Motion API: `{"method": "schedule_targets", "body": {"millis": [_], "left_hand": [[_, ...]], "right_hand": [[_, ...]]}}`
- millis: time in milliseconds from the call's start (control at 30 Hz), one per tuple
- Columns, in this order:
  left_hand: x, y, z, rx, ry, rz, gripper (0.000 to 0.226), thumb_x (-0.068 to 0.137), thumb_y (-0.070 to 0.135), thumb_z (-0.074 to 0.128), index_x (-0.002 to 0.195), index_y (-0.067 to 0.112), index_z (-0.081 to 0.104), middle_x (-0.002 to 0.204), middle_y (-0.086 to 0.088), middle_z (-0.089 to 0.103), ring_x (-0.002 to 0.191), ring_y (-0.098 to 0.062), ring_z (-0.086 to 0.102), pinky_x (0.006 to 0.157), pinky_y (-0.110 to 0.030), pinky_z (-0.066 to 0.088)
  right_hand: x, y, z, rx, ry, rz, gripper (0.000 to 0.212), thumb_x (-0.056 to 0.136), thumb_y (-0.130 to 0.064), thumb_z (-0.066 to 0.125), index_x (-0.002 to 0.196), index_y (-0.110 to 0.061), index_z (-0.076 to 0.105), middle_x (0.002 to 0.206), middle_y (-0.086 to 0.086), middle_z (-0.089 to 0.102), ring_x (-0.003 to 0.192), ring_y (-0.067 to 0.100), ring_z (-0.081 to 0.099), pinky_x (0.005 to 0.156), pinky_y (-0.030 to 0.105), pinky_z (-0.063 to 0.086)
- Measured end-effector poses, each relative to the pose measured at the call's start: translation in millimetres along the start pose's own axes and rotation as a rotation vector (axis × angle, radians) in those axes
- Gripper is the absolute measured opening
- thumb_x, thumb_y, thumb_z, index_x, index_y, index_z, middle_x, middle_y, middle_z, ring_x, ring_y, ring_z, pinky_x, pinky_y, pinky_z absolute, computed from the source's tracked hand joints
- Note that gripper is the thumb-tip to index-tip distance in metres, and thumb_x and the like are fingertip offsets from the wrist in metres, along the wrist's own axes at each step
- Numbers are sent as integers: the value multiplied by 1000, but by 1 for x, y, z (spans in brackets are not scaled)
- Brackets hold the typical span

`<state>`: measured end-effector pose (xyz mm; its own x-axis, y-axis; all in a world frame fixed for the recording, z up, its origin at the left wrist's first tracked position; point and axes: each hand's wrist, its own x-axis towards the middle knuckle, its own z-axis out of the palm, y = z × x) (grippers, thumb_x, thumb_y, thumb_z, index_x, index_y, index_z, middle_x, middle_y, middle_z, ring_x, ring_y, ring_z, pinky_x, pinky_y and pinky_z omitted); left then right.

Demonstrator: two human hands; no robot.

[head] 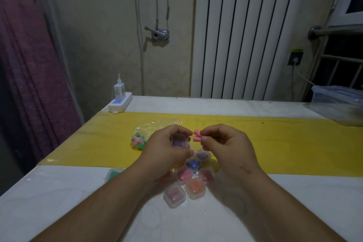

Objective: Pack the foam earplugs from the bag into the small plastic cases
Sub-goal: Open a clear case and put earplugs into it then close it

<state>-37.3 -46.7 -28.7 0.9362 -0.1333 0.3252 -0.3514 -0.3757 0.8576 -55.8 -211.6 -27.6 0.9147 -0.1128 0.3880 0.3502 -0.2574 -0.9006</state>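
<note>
Low in the frame's centre, filled plastic cases [193, 180] are lying clustered on the white table [59, 202], one green case [113, 174] sitting apart at their left. Above them, the left hand [169, 148] is cupping an open clear case [178, 140], while the right hand [224, 143] is pinching two pink earplugs [196, 135] just beside it. Behind, left of centre, the bag [151, 131] of earplugs is resting on the yellow strip [284, 143].

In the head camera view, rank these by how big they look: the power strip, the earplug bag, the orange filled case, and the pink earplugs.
1. bag
2. power strip, farther off, so unsure
3. orange case
4. pink earplugs, in the right hand
</note>
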Motion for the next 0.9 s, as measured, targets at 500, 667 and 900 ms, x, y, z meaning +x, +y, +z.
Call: {"method": "schedule_targets", "body": {"millis": [500,667,900], "left_hand": [[0,0,0,0,6,-12,34,68,9,83,93,29,71,90,10,70,79,-1,64,73,-21,56],[-1,1,0,-24,0,-40,33,69,10,83,92,30,71,90,9,70,80,-2,65,72,-21,56],[1,0,0,-101,4,-52,35,67,5,84,93,26,72,92,5,72,83,-11,69,77,-30,59]], "right_hand": [[-1,4,5,-94,10,-62,24,85,-7,70,76,-29,71,77,-6,73,78,15,70,63,27,54],[-1,5,5,-187,11,-68,21,84,-14,71,75,-34,71,65,-18,65,54,5,47,53,20,40],[-1,7,8,-435,51,-186,10,86,-25,70,88,-33,75,92,-17,56,84,-6,50,66,9,35]]}}
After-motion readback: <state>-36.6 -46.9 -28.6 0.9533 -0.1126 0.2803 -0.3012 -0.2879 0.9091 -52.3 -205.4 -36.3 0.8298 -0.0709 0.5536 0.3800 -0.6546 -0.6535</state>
